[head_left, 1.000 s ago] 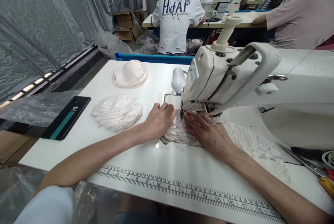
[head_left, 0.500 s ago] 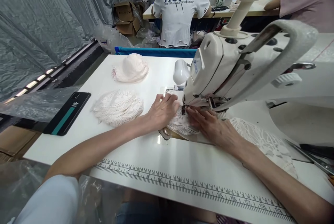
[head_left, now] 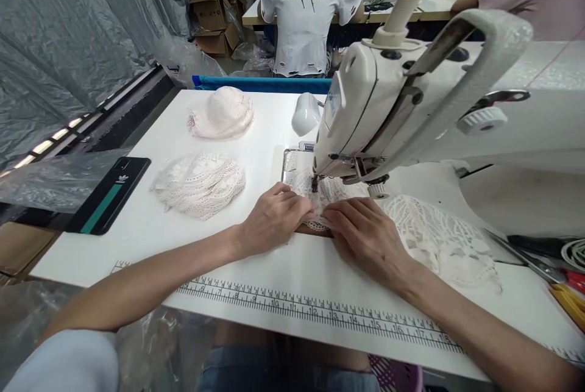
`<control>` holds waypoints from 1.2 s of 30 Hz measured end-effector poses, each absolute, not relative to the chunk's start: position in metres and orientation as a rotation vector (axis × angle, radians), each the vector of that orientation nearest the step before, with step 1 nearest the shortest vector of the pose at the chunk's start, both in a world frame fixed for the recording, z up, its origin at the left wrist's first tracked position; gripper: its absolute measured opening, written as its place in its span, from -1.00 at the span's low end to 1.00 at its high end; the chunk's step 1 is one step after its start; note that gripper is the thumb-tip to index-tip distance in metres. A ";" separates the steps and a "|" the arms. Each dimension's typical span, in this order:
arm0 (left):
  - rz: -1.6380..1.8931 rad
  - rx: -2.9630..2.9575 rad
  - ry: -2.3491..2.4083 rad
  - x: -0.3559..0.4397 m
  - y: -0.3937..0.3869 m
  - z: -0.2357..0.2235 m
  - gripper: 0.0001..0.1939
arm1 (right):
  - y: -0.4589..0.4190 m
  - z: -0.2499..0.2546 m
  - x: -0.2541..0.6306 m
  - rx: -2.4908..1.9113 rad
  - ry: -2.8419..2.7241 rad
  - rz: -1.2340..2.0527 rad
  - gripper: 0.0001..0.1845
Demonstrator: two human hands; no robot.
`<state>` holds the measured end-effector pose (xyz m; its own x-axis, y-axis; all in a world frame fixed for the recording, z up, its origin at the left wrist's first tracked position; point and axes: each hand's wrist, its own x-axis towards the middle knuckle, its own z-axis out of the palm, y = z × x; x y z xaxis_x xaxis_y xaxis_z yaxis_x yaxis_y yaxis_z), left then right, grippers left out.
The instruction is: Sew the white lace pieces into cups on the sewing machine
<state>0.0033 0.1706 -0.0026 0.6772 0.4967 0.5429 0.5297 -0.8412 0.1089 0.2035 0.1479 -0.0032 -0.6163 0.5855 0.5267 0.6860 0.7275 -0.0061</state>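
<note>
A piece of white lace (head_left: 336, 189) lies beneath the presser foot (head_left: 315, 183) of a white sewing machine (head_left: 351, 105). On the near left side of the foot, my left hand (head_left: 278, 216) pinches the lace's front edge between thumb and fingers. My right hand (head_left: 365, 227) is closed on the same edge, just right of the left fingertips. Both sets of fingertips almost meet, and they cover part of the edge. More lace (head_left: 441, 236) spreads over the table to the right, behind my right forearm.
Left on the white table (head_left: 219, 267) are a lace pile (head_left: 201, 185), pale pink cup-shaped pieces (head_left: 223, 113) and a black phone (head_left: 109, 196). Scissors (head_left: 525, 255) lie at the right. A printed ruler (head_left: 292, 306) runs along the front edge. Beyond, a person in white (head_left: 306, 20) sits.
Both hands have come back from beside the needle toward the lace's near edge. My right fingers no longer lie flat by the foot but pinch the edge. The view has shifted slightly.
</note>
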 end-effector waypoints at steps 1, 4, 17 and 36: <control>-0.898 -2.810 -0.851 0.004 0.171 -0.002 -0.82 | 0.149 -0.004 0.205 -0.937 -2.407 -0.264 -0.87; -0.838 -2.742 -0.816 0.007 0.174 -0.001 -0.81 | 0.153 -0.006 0.208 -0.904 -2.362 -0.254 -0.84; -0.770 -2.648 -0.825 0.002 0.169 -0.007 -0.79 | 0.145 -0.006 0.211 -0.957 -2.426 -0.184 -0.91; -0.695 -2.718 -0.671 0.000 0.166 -0.004 -0.84 | 0.146 -0.001 0.215 -0.731 -2.490 -0.082 -0.80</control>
<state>-0.0002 0.1656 -0.0036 0.7796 0.3698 0.5055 0.4921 -0.8609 -0.1292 0.2152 0.1461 -0.0015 -0.7080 0.4848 0.5135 0.5174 0.8510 -0.0900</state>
